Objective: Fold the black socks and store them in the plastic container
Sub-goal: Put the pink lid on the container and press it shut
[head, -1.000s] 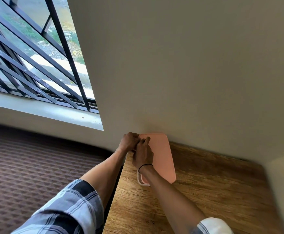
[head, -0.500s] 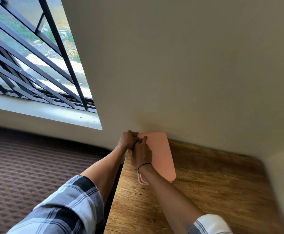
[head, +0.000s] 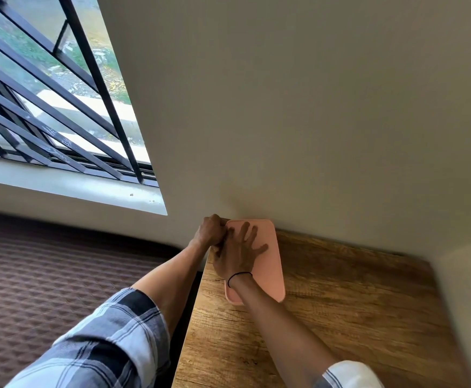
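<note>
A plastic container with a pink lid (head: 270, 264) lies at the far left corner of the wooden table (head: 340, 317), against the wall. My right hand (head: 238, 254) rests flat on the lid with its fingers spread. My left hand (head: 210, 231) is curled at the container's far left corner, fingers closed on the lid's edge. No black socks are visible; the inside of the container is hidden by the lid.
A beige wall (head: 312, 107) rises right behind the table. A barred window (head: 46, 93) with a white sill is at the left. Dark patterned carpet (head: 46, 275) lies below the table's left edge.
My right hand has gone from pinching at the lid's left corner to lying flat with fingers spread on the lid. The left hand stays at the corner.
</note>
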